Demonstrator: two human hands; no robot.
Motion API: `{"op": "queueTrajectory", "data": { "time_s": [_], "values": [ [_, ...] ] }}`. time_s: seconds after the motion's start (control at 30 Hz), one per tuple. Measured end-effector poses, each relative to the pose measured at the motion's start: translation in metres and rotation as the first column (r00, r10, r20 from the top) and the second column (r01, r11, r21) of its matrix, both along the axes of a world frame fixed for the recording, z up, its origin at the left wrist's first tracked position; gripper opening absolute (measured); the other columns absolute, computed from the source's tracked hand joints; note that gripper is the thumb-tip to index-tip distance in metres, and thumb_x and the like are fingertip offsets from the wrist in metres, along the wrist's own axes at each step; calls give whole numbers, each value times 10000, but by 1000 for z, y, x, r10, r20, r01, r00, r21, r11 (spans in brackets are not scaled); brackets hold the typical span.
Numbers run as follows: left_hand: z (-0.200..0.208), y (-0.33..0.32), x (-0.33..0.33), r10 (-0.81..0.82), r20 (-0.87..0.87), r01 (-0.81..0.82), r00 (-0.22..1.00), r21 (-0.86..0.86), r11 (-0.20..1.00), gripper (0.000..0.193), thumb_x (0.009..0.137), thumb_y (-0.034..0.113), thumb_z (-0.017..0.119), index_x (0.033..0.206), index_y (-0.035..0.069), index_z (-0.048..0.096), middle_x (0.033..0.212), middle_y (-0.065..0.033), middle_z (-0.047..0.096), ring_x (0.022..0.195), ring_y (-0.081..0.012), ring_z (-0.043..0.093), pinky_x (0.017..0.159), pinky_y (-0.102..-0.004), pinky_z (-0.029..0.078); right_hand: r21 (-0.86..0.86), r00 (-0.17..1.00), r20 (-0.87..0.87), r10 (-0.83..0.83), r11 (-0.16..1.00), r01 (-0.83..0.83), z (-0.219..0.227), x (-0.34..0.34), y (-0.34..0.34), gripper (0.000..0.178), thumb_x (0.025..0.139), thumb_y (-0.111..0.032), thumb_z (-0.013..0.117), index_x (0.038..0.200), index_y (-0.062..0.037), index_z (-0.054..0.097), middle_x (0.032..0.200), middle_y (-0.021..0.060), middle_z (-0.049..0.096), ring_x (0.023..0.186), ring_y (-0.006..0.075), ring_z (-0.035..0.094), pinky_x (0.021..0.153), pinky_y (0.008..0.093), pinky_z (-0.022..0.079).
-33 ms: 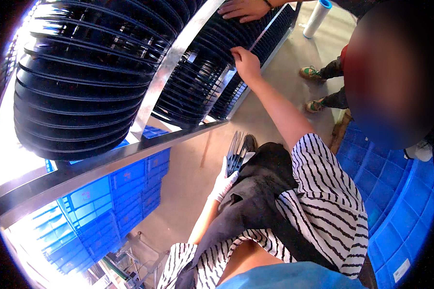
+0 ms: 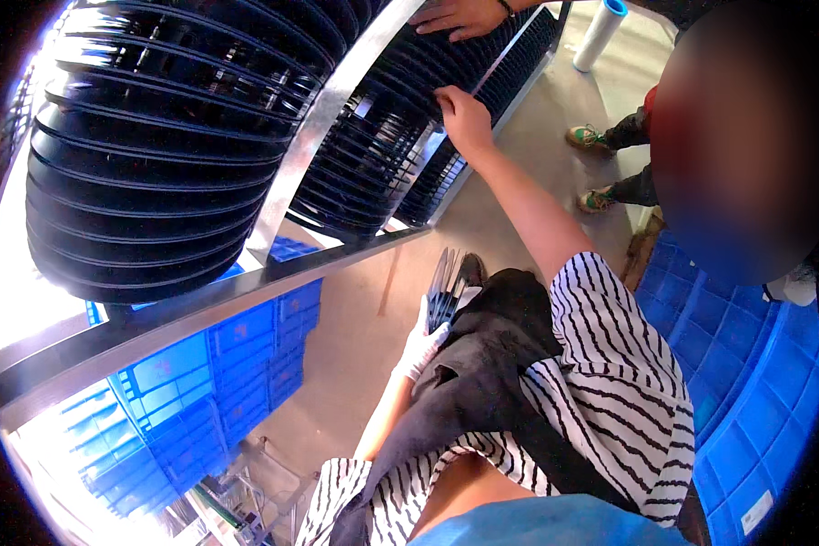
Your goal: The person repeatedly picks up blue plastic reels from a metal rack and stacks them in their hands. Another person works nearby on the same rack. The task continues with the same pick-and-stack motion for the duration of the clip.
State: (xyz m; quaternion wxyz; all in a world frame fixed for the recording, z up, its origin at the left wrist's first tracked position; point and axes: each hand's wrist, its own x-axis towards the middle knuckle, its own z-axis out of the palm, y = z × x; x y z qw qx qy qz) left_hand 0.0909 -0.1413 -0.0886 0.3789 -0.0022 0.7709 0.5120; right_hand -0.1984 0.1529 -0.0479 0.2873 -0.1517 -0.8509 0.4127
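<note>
My left hand (image 2: 421, 346), in a white glove, is closed round a bundle of slim pointed strips (image 2: 441, 289), silvery and dark, low beside my black apron (image 2: 469, 382). What exactly the strips are is unclear. Reaching up and forward, my bare right hand (image 2: 467, 123) has its fingers curled at the edge of the thin black discs (image 2: 400, 100), which stand packed in rows on a metal rack. Its fingertips are partly hidden, so what they pinch is hard to see. Just beyond, another person's hand (image 2: 464, 16) lies spread on the same row.
A larger row of black discs (image 2: 155, 182) fills the left, behind the rack's metal rail (image 2: 155, 337). Blue crates (image 2: 237, 364) stand beneath the rack, and more blue crates (image 2: 746, 400) at the right. A person's shoes (image 2: 591, 138) and a white roll (image 2: 599, 41) are on the floor.
</note>
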Motion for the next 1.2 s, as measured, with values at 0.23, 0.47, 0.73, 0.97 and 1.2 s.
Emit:
{"op": "queueTrajectory", "data": {
  "time_s": [0.23,0.47,0.73,0.97,1.2],
  "values": [
    [9,-1,-10,-8,60,11,998,-48,999,887,864,216,639,1508,89,41,1319,-153,520,1182,-175,496,980,-242,356,217,992,71,100,970,-113,23,-10,-3,188,857,-166,521,984,-101,643,864,138,675,797,338,650,693,441,517],
    [20,4,-19,-46,28,48,999,-57,997,874,867,273,618,1508,91,52,1344,-165,498,1203,-185,480,1006,-263,344,281,964,216,154,936,-212,16,-21,-9,278,829,-124,491,1056,-56,637,876,182,676,810,351,661,717,467,527],
    [-6,-5,-20,-13,11,13,1000,3,1000,843,874,219,602,1505,70,64,1367,-151,479,1222,-185,458,1026,-257,318,286,965,231,122,940,-187,6,-22,-13,195,851,-175,532,974,-66,636,792,187,662,745,364,652,659,479,515],
    [16,15,-39,128,164,-168,978,259,951,815,898,192,587,1496,35,56,1432,-97,405,1251,-156,415,1033,-255,308,244,997,77,10,969,-28,25,19,8,223,906,-290,530,957,-101,636,832,144,669,740,355,645,645,476,502],
    [37,38,-59,219,289,-298,932,269,916,811,901,79,558,1506,77,17,1406,-79,415,1225,-165,431,1029,-243,306,251,983,8,-184,952,176,95,151,38,168,900,-206,600,1020,-101,652,882,136,672,789,307,656,688,361,500]
  ]
}}
